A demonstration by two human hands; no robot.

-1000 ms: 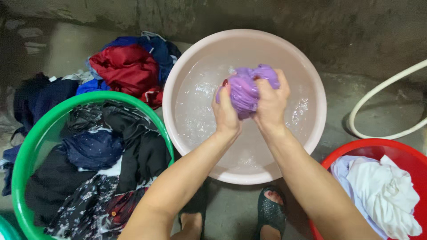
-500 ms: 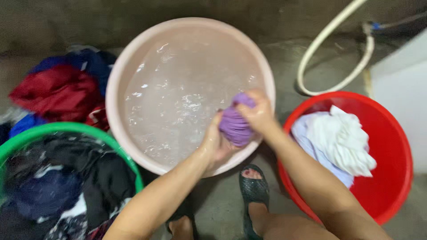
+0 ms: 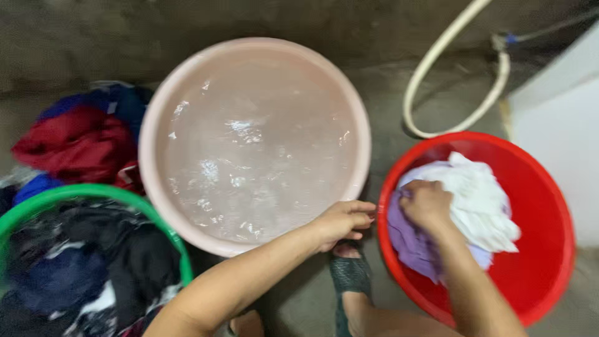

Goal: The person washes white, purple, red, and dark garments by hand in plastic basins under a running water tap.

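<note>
At the far left a round green plastic tub full of dark, wet clothes is cut off by the frame's left and bottom edges. Behind it a heap of red and blue garments lies on the grey concrete floor, touching the wide pale pink basin of clear water. The left hand hangs over that basin's near rim, fingers loosely curled, holding nothing. A narrow strip of floor separates the basin from the round red plastic tub. There the right hand presses down on the wrung lilac cloth, beside crumpled white laundry; whether its fingers clutch the cloth cannot be told. A white hose curls behind.
</note>
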